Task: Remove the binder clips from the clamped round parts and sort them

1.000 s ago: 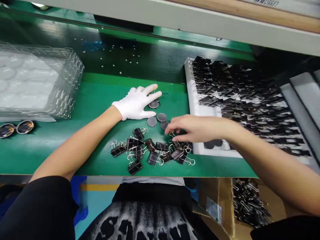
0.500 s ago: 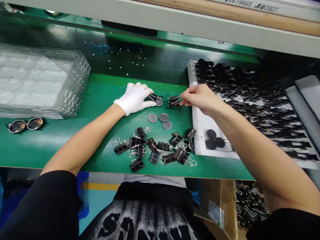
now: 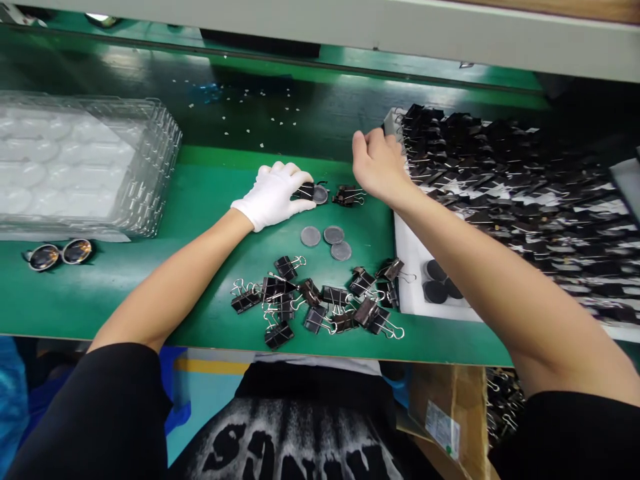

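Observation:
My left hand, in a white glove, rests on the green table with its thumb and fingers around a black binder clip. A grey disc sits against this clip. Just to the right lies another binder clip, apart from both hands. My bare right hand is raised by the far left corner of the white tray, its fingers curled; what is in them, if anything, is hidden. Three loose grey discs lie nearer me, and a heap of binder clips spreads below them.
Rows of black clips fill the tray at right, with black discs at its near end. Stacked clear plastic trays stand left, behind sunglasses. A cardboard box sits below the table edge. A pale beam crosses the far side.
My right hand has let go of the binder clip, which lies on the table, and has moved up and away toward the tray's far corner. My left hand stays at its clip.

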Demonstrator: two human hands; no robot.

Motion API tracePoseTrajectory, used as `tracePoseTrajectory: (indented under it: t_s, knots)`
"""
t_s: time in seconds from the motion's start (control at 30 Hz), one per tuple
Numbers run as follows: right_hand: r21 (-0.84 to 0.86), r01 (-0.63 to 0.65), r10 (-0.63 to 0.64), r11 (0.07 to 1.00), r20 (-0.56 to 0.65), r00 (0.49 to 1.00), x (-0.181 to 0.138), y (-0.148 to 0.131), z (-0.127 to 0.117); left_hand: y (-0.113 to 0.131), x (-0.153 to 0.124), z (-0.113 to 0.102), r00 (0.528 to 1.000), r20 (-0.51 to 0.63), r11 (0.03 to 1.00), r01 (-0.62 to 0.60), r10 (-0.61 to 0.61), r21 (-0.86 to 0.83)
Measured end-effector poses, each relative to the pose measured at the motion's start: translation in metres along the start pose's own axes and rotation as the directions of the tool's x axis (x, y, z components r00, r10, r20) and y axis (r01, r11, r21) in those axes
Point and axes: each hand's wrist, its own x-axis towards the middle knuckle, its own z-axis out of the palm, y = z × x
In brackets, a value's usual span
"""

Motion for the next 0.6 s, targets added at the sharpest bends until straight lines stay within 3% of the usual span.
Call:
tracePoseTrajectory:
  t_s: [0.13, 0.3, 0.47, 0.6]
  knots:
    - [-0.019, -0.032, 0.031, 0.999, -0.047, 0.998, 0.009, -0.007, 0.03, 0.001, 0.0, 0.0, 1.0, -0.01, 1.0, 0.008, -0.007, 0.014]
    - [0.059, -0.019, 0.018, 0.998, 0.01, 1.0, 0.015, 0.025, 0.057, 0.003, 0.003, 0.0, 1.0, 0.004, 1.0, 0.02, -0.02, -0.016]
    - [0.156, 0.049, -0.037, 0.986, -0.075, 0.996, 0.014, 0.045, 0.063, 0.009, 0.017, 0.003, 1.0, 0.014, 0.996, 0.016, -0.015, -0.085]
    - [0.248, 0.001, 0.02, 0.969, -0.084, 0.996, 0.011, 0.041, 0.059, 0.014, 0.027, 0.006, 0.999, 0.034, 0.995, -0.023, 0.027, -0.1]
